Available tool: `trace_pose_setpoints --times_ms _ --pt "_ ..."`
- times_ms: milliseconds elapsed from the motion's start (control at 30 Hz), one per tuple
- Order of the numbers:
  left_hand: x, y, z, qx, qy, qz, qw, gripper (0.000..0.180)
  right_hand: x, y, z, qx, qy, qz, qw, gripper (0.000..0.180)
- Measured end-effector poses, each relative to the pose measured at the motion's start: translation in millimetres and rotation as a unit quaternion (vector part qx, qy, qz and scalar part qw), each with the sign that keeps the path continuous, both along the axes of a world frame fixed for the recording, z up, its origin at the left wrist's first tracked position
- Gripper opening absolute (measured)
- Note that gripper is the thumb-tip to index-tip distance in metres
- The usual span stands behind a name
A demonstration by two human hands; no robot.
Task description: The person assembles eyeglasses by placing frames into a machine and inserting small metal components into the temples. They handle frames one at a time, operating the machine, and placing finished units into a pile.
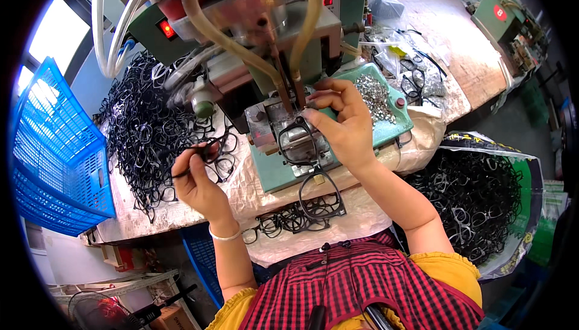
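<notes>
At the bench machine [289,92], a black eyeglass frame [322,214] hangs down the front, its upper end below the narrow prongs. My right hand [345,125] is closed in a pinch beside those prongs, its thumb close to the frame's upper end. What sits between these fingertips is too small to make out. To the left, my left hand [202,186] is raised over the bench, fingers closed on another black eyeglass frame [210,148]. A large heap of black eyeglass frames [145,131] lies just beyond it.
Right of the machine, a green tray [395,126] holds small shiny metal parts [373,98]. More frames [289,220] lie at the bench's front edge. A blue basket [60,155] leans at the left. A sack [528,209] full of dark frames stands at the right.
</notes>
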State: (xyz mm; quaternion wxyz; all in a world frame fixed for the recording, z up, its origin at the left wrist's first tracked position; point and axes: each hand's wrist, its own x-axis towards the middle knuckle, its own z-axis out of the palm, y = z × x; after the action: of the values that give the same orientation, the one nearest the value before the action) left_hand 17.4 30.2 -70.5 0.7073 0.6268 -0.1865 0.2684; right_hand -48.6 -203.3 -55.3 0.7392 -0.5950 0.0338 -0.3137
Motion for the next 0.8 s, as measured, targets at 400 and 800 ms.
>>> trace_pose_setpoints --times_ms 400,800 --pt "-47.3 -49.0 50.4 0.294 -0.291 -0.163 0.896 0.022 -11.1 -50.5 -6.7 -0.416 0.06 -0.147 0.895 0.025" --pt "-33.7 -67.7 39.0 0.33 -0.32 -0.184 0.869 0.027 -6.0 -100.1 -65.1 -0.598 0.065 -0.174 0.78 0.012"
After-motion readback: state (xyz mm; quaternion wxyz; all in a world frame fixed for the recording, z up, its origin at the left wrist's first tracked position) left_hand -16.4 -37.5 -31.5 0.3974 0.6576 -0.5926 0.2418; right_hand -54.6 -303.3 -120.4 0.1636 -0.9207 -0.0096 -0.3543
